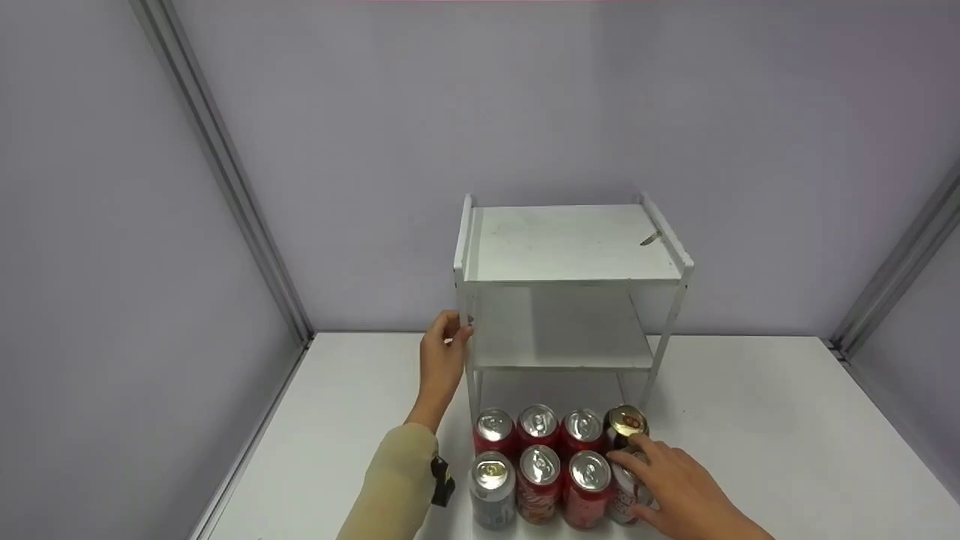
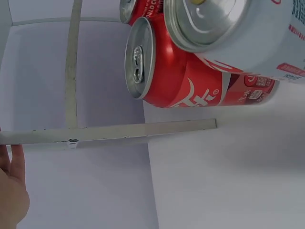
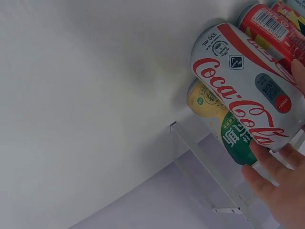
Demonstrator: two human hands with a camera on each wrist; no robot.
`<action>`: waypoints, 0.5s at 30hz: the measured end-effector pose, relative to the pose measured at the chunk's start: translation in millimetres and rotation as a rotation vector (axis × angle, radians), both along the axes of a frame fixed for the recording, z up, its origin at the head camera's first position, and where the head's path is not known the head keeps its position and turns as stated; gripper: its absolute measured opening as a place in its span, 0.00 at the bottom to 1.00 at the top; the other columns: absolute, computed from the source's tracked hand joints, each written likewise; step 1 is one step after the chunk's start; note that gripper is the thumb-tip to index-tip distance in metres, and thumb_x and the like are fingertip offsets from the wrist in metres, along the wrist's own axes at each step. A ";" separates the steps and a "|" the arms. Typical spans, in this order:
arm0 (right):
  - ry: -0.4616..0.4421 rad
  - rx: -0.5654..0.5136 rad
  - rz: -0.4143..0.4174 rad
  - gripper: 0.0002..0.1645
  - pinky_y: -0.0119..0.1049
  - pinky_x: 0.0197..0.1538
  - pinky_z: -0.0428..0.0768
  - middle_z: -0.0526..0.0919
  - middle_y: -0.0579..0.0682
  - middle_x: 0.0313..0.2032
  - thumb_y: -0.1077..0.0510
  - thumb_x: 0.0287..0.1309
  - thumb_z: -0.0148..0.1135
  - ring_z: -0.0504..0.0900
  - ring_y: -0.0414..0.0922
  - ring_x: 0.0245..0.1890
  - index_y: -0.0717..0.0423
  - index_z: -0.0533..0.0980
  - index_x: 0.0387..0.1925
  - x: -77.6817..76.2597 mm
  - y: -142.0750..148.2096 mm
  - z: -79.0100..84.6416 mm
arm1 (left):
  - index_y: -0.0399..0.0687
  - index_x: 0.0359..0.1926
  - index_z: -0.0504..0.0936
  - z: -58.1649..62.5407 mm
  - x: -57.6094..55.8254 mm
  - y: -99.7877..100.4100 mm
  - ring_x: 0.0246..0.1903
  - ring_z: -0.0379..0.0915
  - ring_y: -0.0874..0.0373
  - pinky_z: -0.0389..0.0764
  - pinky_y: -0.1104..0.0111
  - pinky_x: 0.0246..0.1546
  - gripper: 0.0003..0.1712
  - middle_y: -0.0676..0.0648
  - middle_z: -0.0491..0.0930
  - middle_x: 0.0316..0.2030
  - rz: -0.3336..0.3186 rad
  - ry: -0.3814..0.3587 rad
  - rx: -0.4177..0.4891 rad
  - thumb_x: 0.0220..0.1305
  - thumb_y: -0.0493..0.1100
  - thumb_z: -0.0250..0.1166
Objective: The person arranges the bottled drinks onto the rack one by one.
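My left hand [image 1: 442, 356] grips the front left post of a small white shelf rack [image 1: 570, 244], thumb and fingers at the post below the top board. In the left wrist view its fingertips meet the white post [image 2: 109, 132]. At the right end of the front row, my right hand [image 1: 679, 480] holds a white Coca-Cola can [image 3: 248, 90] with red script, fingers on one side and thumb on the other. Behind that can stands a yellow and green can [image 3: 233, 138] with a gold lid. Red cans [image 1: 540, 491] fill the middle, beside a silver-white can [image 1: 493, 495] at the front left.
The cans stand upright in two rows at the foot of the rack. Above them is the middle board [image 1: 562, 330]. A white table [image 1: 765, 435] extends to both sides, with a grey back wall [image 1: 412, 150] and side panels around it.
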State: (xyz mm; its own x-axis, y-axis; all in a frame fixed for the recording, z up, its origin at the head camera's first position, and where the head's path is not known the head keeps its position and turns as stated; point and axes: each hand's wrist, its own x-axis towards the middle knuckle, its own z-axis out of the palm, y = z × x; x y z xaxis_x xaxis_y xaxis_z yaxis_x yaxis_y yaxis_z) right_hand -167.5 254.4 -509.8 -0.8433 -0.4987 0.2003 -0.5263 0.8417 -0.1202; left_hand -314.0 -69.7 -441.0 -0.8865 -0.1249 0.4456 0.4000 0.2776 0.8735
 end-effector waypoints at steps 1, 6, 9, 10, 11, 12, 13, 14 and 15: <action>-0.009 0.004 0.001 0.45 0.52 0.47 0.74 0.68 0.55 0.56 0.44 0.35 0.76 0.73 0.53 0.51 0.44 0.69 0.59 0.1 -1.3 -1.0 | 0.45 0.38 0.76 -0.4 0.3 0.0 0.36 0.75 0.58 0.77 0.66 0.36 0.06 0.50 0.78 0.33 0.007 0.015 -0.015 0.60 0.34 0.62; -0.024 -0.007 -0.011 0.45 0.56 0.45 0.75 0.65 0.59 0.58 0.47 0.33 0.78 0.72 0.59 0.51 0.49 0.69 0.57 1.3 -8.2 -6.1 | 0.44 0.38 0.76 -0.1 1.1 -0.7 0.35 0.75 0.58 0.78 0.66 0.35 0.06 0.49 0.78 0.33 0.020 0.073 -0.079 0.59 0.33 0.62; -0.039 -0.036 -0.035 0.46 0.56 0.43 0.75 0.64 0.60 0.58 0.50 0.31 0.79 0.72 0.61 0.50 0.50 0.69 0.56 1.8 -10.6 -9.0 | 0.44 0.40 0.76 -0.5 1.8 -1.0 0.35 0.75 0.58 0.78 0.66 0.35 0.07 0.48 0.78 0.34 0.017 0.073 -0.084 0.60 0.33 0.61; -0.045 -0.047 -0.040 0.46 0.55 0.41 0.76 0.63 0.59 0.58 0.51 0.31 0.79 0.72 0.60 0.50 0.50 0.69 0.56 1.9 -11.2 -10.1 | 0.44 0.40 0.76 -0.9 2.2 -1.2 0.35 0.75 0.58 0.78 0.67 0.35 0.07 0.48 0.79 0.35 0.018 0.071 -0.084 0.60 0.33 0.61; -0.053 -0.060 -0.043 0.46 0.53 0.39 0.77 0.62 0.59 0.58 0.52 0.31 0.79 0.72 0.60 0.49 0.49 0.69 0.56 2.0 -11.7 -11.1 | 0.44 0.40 0.77 -1.5 2.4 -1.4 0.35 0.75 0.58 0.78 0.67 0.35 0.07 0.48 0.79 0.35 0.019 0.070 -0.082 0.60 0.33 0.61; -0.062 -0.073 -0.046 0.46 0.51 0.37 0.78 0.62 0.59 0.58 0.54 0.31 0.79 0.72 0.59 0.49 0.49 0.69 0.56 2.3 -11.9 -11.8 | 0.44 0.40 0.77 -2.0 2.8 -1.7 0.34 0.75 0.58 0.78 0.67 0.34 0.08 0.48 0.79 0.35 0.021 0.074 -0.082 0.60 0.34 0.61; -0.071 -0.084 -0.044 0.45 0.48 0.35 0.79 0.61 0.58 0.58 0.55 0.31 0.79 0.72 0.58 0.48 0.49 0.68 0.56 2.8 -12.0 -12.8 | 0.45 0.40 0.77 -2.6 3.4 -1.9 0.34 0.75 0.58 0.78 0.67 0.34 0.08 0.48 0.79 0.34 0.027 0.074 -0.086 0.60 0.34 0.62; -0.083 -0.097 -0.044 0.45 0.45 0.33 0.79 0.61 0.58 0.57 0.56 0.31 0.79 0.72 0.56 0.47 0.49 0.68 0.56 3.2 -12.2 -13.3 | 0.45 0.40 0.77 -3.1 4.0 -2.2 0.33 0.74 0.59 0.78 0.67 0.33 0.07 0.48 0.79 0.33 0.032 0.074 -0.087 0.59 0.34 0.62; -0.095 -0.110 -0.045 0.45 0.42 0.30 0.78 0.61 0.58 0.57 0.57 0.31 0.79 0.71 0.55 0.47 0.48 0.68 0.56 4.0 -12.2 -13.5 | 0.45 0.40 0.77 -3.5 4.7 -2.2 0.33 0.74 0.59 0.78 0.67 0.33 0.07 0.48 0.79 0.33 0.036 0.074 -0.090 0.59 0.34 0.62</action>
State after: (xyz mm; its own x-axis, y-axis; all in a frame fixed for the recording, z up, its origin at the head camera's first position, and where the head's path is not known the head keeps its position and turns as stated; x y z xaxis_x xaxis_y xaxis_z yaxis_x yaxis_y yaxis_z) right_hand -163.5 242.2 -523.3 -0.8821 -0.4392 0.1701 -0.4701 0.8435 -0.2599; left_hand -309.3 -71.9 -444.5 -0.8462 -0.1129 0.5207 0.4510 0.3688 0.8128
